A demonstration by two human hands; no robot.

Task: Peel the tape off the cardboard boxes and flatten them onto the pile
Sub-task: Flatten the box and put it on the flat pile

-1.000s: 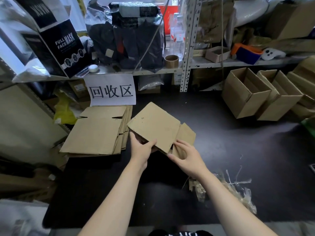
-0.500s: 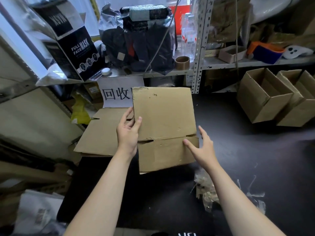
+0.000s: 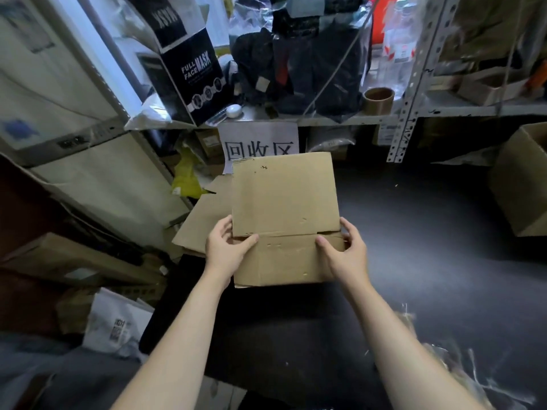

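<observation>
A flattened brown cardboard box (image 3: 284, 202) is held up in front of me, its lower flap folded toward me. My left hand (image 3: 226, 247) grips its left edge at the fold, thumb on the front. My right hand (image 3: 344, 253) grips the right edge the same way. Behind and left of the box lies the pile of flattened cardboard (image 3: 204, 220) on the dark floor, below a white paper sign (image 3: 257, 137) on the shelf.
An open cardboard box (image 3: 521, 184) stands at the right edge. Metal shelving (image 3: 411, 84) with a roll of tape (image 3: 379, 100), bags and a black mask box (image 3: 189, 72) runs along the back. Peeled tape scraps (image 3: 461, 368) lie at lower right; bags and cardboard clutter the left.
The box has swung from lying low to upright and flat in front of me. My right hand has closed on its right edge, my left moved to the left edge. The view has shifted left.
</observation>
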